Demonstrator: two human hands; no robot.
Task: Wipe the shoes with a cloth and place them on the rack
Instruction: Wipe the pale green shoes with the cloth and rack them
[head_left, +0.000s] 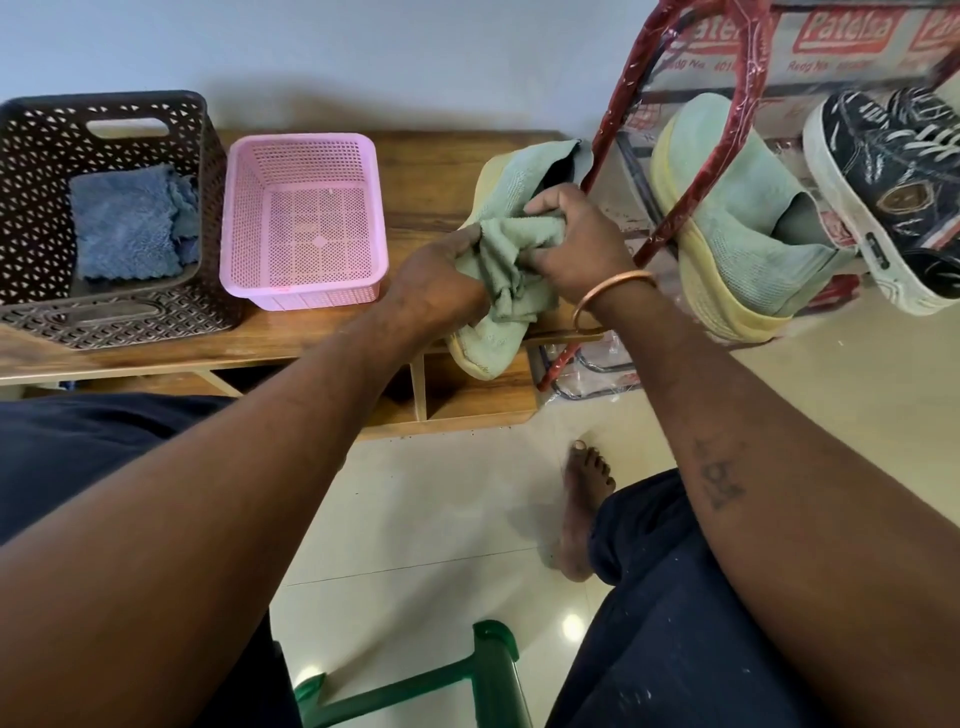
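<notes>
We wipe the green shoe (506, 179) on the surface (415, 156), just left of the rack (737, 130). Our left hand (441, 280) and right hand (576, 244) both grip the cloth (514, 249). Next, we think, one hand must grab the shoe.

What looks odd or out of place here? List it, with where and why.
The rack on the right is in its packaging: shiny red wrap on the frame, printed plastic over the shelves. The green shoe and black sneaker on it lean tilted rather than sitting flat. Nothing looks spilled or broken.
</notes>
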